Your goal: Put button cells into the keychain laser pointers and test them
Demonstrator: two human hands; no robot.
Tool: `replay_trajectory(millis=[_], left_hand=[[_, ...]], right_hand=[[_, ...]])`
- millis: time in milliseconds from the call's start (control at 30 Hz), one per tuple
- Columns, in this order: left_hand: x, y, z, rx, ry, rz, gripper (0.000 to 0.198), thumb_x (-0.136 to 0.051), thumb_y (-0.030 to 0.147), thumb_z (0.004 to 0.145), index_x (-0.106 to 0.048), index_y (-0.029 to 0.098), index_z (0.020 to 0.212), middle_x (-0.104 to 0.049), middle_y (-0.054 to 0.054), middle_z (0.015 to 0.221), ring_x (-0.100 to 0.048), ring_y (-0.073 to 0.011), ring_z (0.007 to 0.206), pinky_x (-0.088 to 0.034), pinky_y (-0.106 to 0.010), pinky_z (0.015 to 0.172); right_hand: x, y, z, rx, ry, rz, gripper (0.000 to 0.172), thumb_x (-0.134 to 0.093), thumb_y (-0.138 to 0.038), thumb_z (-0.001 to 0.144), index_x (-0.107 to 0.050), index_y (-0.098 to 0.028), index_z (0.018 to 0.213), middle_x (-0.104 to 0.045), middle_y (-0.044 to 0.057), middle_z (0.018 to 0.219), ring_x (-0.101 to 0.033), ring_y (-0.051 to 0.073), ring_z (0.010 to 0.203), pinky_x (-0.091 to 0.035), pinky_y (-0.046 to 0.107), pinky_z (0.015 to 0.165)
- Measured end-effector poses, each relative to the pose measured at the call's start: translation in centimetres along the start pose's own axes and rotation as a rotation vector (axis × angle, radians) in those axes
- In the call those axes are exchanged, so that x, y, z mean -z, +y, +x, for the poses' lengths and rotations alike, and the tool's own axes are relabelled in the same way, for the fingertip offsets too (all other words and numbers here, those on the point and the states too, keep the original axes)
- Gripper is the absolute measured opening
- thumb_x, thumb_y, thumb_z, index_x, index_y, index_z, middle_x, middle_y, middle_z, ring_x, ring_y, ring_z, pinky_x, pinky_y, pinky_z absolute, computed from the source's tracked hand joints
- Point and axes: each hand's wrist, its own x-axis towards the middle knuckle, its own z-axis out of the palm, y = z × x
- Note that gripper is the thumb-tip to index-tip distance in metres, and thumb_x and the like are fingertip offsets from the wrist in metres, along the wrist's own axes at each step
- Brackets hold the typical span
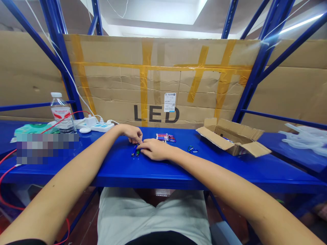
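Note:
My left hand [132, 133] and my right hand [154, 149] rest together on the blue metal table [230, 166], fingers curled and pinched over small pen-like items [135, 150], one blue and one green, lying between them. What each fingertip grips is too small to name. Just behind the hands lies a neat row of several similar small coloured sticks [165, 137]. A small carabiner-like clip [192, 149] lies to the right of my right hand.
An open cardboard box [231, 136] sits at the right. At the left stand a water bottle [62, 114], a white power strip [98, 126] with red wire, and a green packet [34, 129]. Clear plastic bags [306, 137] lie far right. A taped cardboard wall marked LED backs the table.

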Motion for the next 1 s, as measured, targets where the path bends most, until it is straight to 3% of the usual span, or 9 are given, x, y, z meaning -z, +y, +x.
replay_trajectory(millis=[200, 267, 367, 400, 467, 600, 700, 800, 1000], left_hand=[[-0.3, 0.4, 0.5, -0.083, 0.125, 0.092, 0.032, -0.071, 0.046, 0.061, -0.062, 0.017, 0.072, -0.061, 0.000, 0.065, -0.052, -0.0135, 0.062, -0.038, -0.024, 0.058], [-0.6, 1.0, 0.6, -0.118, 0.193, 0.159, 0.034, -0.072, 0.047, 0.061, -0.062, 0.017, 0.071, -0.059, 0.001, 0.065, -0.049, -0.0127, 0.062, -0.035, -0.024, 0.058], [-1.5, 2.6, 0.7, -0.150, 0.251, 0.194, 0.039, -0.075, 0.053, 0.061, -0.060, 0.018, 0.071, -0.055, 0.003, 0.062, -0.046, -0.0122, 0.059, -0.032, -0.025, 0.055], [-2.0, 3.2, 0.8, -0.165, 0.255, 0.192, 0.041, -0.075, 0.054, 0.061, -0.059, 0.018, 0.071, -0.053, 0.003, 0.060, -0.045, -0.0122, 0.058, -0.031, -0.025, 0.055], [-3.0, 4.5, 1.0, -0.215, 0.275, 0.179, 0.042, -0.075, 0.056, 0.063, -0.060, 0.018, 0.073, -0.054, 0.002, 0.061, -0.046, -0.0129, 0.058, -0.032, -0.026, 0.055], [-4.8, 6.3, 1.6, -0.387, 0.441, 0.181, 0.034, -0.071, 0.049, 0.072, -0.065, 0.018, 0.083, -0.065, -0.003, 0.084, -0.056, -0.0169, 0.076, -0.041, -0.026, 0.067], [-5.4, 6.6, 2.2, -0.510, 0.528, 0.243, 0.019, -0.053, 0.025, 0.086, -0.070, 0.017, 0.093, -0.068, -0.006, 0.104, -0.059, -0.0184, 0.095, -0.043, -0.028, 0.086], [-5.6, 6.3, 2.6, -0.558, 0.528, 0.371, 0.040, -0.044, 0.003, 0.079, -0.071, 0.019, 0.104, -0.067, -0.006, 0.116, -0.056, -0.0192, 0.107, -0.039, -0.030, 0.098], [-5.8, 5.7, 3.0, -0.538, 0.508, 0.427, 0.046, -0.045, 0.004, 0.078, -0.070, 0.020, 0.112, -0.067, -0.006, 0.121, -0.055, -0.0212, 0.112, -0.039, -0.033, 0.101]], right_hand=[[1.2, -0.2, -0.6, -0.080, -0.100, 0.055, 0.012, -0.057, -0.024, 0.089, -0.066, -0.017, 0.084, -0.064, 0.004, 0.080, -0.057, 0.015, 0.073, -0.041, 0.026, 0.069], [2.5, 0.3, -1.4, -0.106, -0.188, 0.136, 0.002, -0.062, -0.019, 0.083, -0.064, -0.018, 0.083, -0.061, -0.001, 0.073, -0.053, 0.012, 0.066, -0.039, 0.023, 0.062], [5.4, 2.1, -3.2, -0.213, -0.263, 0.408, 0.007, -0.066, -0.014, 0.075, -0.060, -0.017, 0.078, -0.060, -0.003, 0.072, -0.053, 0.010, 0.063, -0.041, 0.021, 0.058], [6.4, 3.0, -3.9, -0.269, -0.227, 0.503, 0.009, -0.067, -0.016, 0.074, -0.058, -0.017, 0.078, -0.059, -0.003, 0.069, -0.052, 0.010, 0.060, -0.041, 0.021, 0.056], [8.2, 4.8, -5.3, -0.399, -0.028, 0.653, 0.015, -0.066, -0.019, 0.073, -0.057, -0.017, 0.085, -0.057, -0.004, 0.067, -0.049, 0.009, 0.053, -0.038, 0.021, 0.048], [9.5, 7.6, -6.7, -0.546, 0.304, 0.668, 0.018, -0.067, -0.021, 0.075, -0.057, -0.015, 0.087, -0.058, -0.001, 0.070, -0.051, 0.010, 0.054, -0.039, 0.021, 0.044], [8.7, 8.3, -6.6, -0.648, 0.361, 0.566, 0.013, -0.065, -0.021, 0.079, -0.057, -0.015, 0.086, -0.056, 0.000, 0.066, -0.050, 0.010, 0.052, -0.039, 0.022, 0.044], [7.5, 8.4, -6.2, -0.661, 0.370, 0.449, 0.008, -0.062, -0.019, 0.082, -0.058, -0.014, 0.087, -0.058, 0.000, 0.067, -0.049, 0.009, 0.053, -0.040, 0.022, 0.048], [6.4, 9.0, -5.9, -0.567, 0.356, 0.296, 0.009, -0.059, -0.019, 0.082, -0.061, -0.013, 0.089, -0.062, 0.002, 0.074, -0.054, 0.011, 0.065, -0.043, 0.023, 0.060]])
